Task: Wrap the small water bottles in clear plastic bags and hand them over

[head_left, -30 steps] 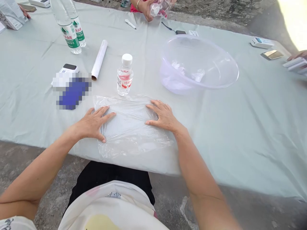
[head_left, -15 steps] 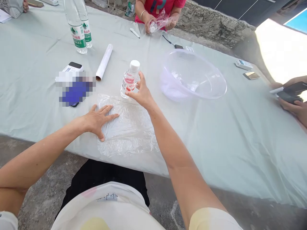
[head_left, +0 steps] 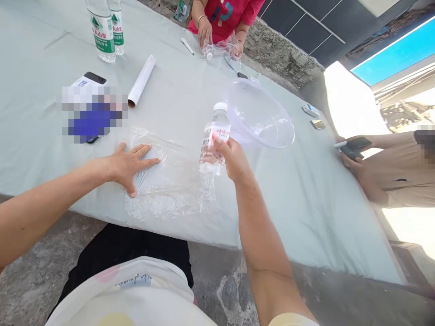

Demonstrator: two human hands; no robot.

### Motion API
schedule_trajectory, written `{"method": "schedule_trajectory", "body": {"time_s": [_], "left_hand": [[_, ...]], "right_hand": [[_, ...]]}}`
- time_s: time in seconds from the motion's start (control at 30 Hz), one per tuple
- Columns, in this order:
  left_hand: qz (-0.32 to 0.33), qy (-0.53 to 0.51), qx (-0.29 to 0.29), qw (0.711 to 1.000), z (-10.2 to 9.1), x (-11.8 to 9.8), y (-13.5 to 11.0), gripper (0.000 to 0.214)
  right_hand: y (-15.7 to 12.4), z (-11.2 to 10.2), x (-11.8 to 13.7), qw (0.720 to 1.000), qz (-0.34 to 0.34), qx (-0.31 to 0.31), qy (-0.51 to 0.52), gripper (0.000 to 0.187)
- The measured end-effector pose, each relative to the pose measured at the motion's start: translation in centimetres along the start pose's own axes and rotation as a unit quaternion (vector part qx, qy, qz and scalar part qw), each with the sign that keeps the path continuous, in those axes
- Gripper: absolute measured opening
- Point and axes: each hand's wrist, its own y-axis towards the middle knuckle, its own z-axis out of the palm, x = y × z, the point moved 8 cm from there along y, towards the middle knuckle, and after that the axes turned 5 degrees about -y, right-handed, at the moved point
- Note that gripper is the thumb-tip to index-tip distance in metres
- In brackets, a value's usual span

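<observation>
My left hand (head_left: 131,165) lies flat with fingers spread on the left part of a sheet of cling film (head_left: 173,185), which is laid out wrinkled on the table. In my right hand (head_left: 234,158) is a small clear plastic bottle (head_left: 215,151) with a white cap and a red-and-white label. The bottle stands slightly tilted over the right edge of the film, blurred at its base, so I cannot tell if it touches the table. My right fingers wrap its right side.
A clear plastic basin (head_left: 287,122) stands tipped behind the bottle. A roll of cling film (head_left: 142,82), a phone (head_left: 95,78) and two large water bottles (head_left: 102,38) are on the cloth-covered table (head_left: 295,203). Across it, a person in red (head_left: 220,22) handles a bottle and film; another at right holds a device (head_left: 353,147).
My right hand has closed around the small bottle and moved it right, towards the basin. My left hand stays on the film. The view has turned to the right.
</observation>
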Motion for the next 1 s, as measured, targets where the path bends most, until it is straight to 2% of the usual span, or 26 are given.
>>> {"method": "schedule_trajectory", "body": {"time_s": [0.03,0.17,0.2,0.23,0.27,0.33,0.4,0.47,0.5,0.53,0.6,0.7,0.77,0.9,1.0], "left_hand": [[-0.001,0.001,-0.002,1.000,0.0,0.1,0.1,0.129],[-0.003,0.005,-0.002,1.000,-0.1,0.3,0.4,0.128],[-0.005,0.005,0.000,1.000,-0.2,0.4,0.5,0.128],[-0.008,0.003,0.003,1.000,-0.3,0.4,0.5,0.128],[-0.011,0.002,0.007,1.000,-0.4,0.4,0.5,0.129],[-0.014,0.006,0.013,1.000,-0.4,0.4,0.6,0.129],[-0.014,0.018,0.015,1.000,-0.5,0.4,0.7,0.128],[-0.012,0.029,0.012,0.999,-0.5,0.4,0.8,0.128],[-0.011,0.031,0.010,0.999,-0.5,0.4,0.8,0.127],[-0.011,0.032,0.008,0.999,-0.5,0.4,0.8,0.127],[-0.013,0.032,0.011,0.999,-0.6,0.5,0.8,0.127],[-0.018,0.029,0.023,0.999,-0.6,0.4,0.6,0.126],[-0.017,0.027,0.025,0.999,-0.7,0.3,0.5,0.126],[-0.013,0.023,0.018,0.999,-0.7,0.4,0.5,0.125],[-0.011,0.015,0.008,1.000,-0.7,0.5,0.6,0.124]], "right_hand": [[-1.5,-0.6,-0.5,1.000,0.011,-0.009,-0.015,0.057],[-5.9,-4.3,-1.6,0.991,-0.007,-0.129,-0.032,0.051],[-6.7,-4.9,-1.7,0.991,-0.011,-0.130,-0.014,0.053],[-7.3,-4.9,-1.8,0.994,-0.011,-0.105,0.010,0.056],[-7.9,-4.4,-1.8,0.998,-0.007,-0.052,0.035,0.059],[-9.1,-1.8,-1.4,0.992,0.004,0.105,0.072,0.063],[-10.6,1.8,-1.1,0.961,0.014,0.263,0.079,0.060],[-11.3,4.8,-1.5,0.935,0.039,0.350,0.044,0.050],[-11.0,5.9,-1.9,0.931,0.055,0.361,0.018,0.046],[-10.5,6.6,-2.4,0.932,0.074,0.355,-0.002,0.043],[-8.7,6.8,-3.4,0.947,0.109,0.302,-0.016,0.043],[-6.2,5.0,-4.6,0.971,0.155,0.179,-0.037,0.049],[-5.2,3.5,-5.1,0.976,0.164,0.113,-0.084,0.049],[-4.9,2.5,-5.5,0.973,0.155,0.070,-0.153,0.045],[-5.2,2.1,-5.6,0.971,0.154,0.032,-0.178,0.052]]}}
